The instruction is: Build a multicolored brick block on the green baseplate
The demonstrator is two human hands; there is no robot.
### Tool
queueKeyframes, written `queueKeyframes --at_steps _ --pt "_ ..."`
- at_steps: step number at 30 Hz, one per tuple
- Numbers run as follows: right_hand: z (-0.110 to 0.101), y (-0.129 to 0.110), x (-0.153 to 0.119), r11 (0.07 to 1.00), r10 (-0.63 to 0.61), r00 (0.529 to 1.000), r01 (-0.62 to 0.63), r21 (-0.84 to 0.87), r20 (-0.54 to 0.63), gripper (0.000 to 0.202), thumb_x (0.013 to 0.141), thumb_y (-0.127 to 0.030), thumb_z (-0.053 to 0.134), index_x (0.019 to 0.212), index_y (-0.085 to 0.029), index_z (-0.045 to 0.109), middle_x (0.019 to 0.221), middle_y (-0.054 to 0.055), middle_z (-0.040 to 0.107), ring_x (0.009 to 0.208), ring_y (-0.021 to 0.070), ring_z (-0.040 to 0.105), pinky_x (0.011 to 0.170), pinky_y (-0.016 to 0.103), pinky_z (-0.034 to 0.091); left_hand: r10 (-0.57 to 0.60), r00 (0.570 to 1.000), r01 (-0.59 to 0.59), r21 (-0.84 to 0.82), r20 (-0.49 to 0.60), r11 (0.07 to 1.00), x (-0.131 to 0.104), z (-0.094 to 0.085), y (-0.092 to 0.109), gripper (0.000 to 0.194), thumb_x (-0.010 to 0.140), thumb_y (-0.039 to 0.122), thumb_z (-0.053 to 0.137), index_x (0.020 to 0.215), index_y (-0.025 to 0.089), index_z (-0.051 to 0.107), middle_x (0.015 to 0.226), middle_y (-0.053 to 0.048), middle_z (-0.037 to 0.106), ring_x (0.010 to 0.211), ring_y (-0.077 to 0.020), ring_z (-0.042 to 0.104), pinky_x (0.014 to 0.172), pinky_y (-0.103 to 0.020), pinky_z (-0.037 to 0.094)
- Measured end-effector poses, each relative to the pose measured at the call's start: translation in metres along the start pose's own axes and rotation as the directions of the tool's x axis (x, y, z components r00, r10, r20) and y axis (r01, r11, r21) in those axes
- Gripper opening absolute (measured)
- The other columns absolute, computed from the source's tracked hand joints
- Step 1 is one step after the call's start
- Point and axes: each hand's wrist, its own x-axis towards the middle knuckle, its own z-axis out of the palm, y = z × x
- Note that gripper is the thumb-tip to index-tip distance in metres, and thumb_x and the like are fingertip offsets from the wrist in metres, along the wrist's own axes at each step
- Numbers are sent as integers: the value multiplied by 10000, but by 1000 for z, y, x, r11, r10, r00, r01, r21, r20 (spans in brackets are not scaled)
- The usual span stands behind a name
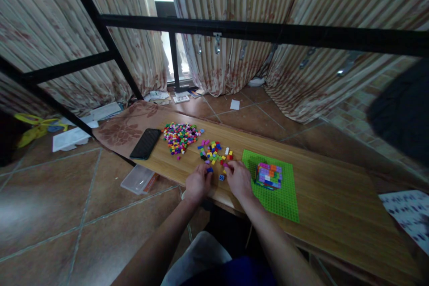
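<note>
My left hand [197, 183] is closed at the near edge of the bench, its fingertips on a blue toy brick [209, 170]. My right hand [238, 178] is closed in a pinch at a magenta toy brick [225, 166], beside the small spread of loose bricks [214, 147]. Between the hands lies a blue brick with a printed face [221, 178]. Right of my right hand, a block built of many-coloured bricks [269, 175] stands on a green studded baseplate [281, 205].
A larger heap of small bricks [181, 137] lies farther left, next to a dark phone [145, 144]. The wooden bench [335, 192] runs to the right. A clear plastic lid or box [139, 179] lies below its left side. A black metal frame [234, 24] crosses behind, before curtains.
</note>
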Motion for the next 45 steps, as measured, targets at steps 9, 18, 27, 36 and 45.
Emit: queueKeyframes --at_steps 9,18,27,36,45 --pt "6 -13 27 993 111 992 -108 -55 59 136 793 -169 576 674 -177 642 778 107 664 728 200 616 666 297 424 39 999 -39 8 7 999 1 -6 1 230 869 266 503 1081 221 580 922 -38 641 854 -182 627 705 -267 437" --pt "-41 -5 -10 951 100 995 -101 293 19 177 891 -257 471 867 -200 637 733 45 683 689 182 655 634 288 485 95 991 -116 -254 -91 960 0 -6 16 301 846 293 536 1119 185 602 951 -69 665 860 -200 637 739 -299 499" --pt "-110 35 -54 587 267 943 -324 742 201 325 773 -507 637 799 -185 672 636 6 663 574 145 633 580 287 559 548 822 -371 -582 157 724 -12 3 118 215 879 218 514 1005 224 688 906 -29 698 830 -149 641 778 -256 498" --pt "-132 67 -46 563 293 953 -237 791 77 325 727 -473 703 875 -184 685 796 38 718 726 167 681 688 312 577 566 812 -403 -563 143 721 4 27 157 164 866 200 516 868 198 680 810 -12 692 751 -139 632 725 -243 491" --pt "-124 93 -27 886 141 976 -51 460 -163 206 827 -365 607 903 -238 751 927 51 642 850 177 618 792 336 507 474 878 -425 -347 67 836 28 37 148 191 858 169 510 945 188 679 947 -52 697 875 -174 639 833 -299 498"
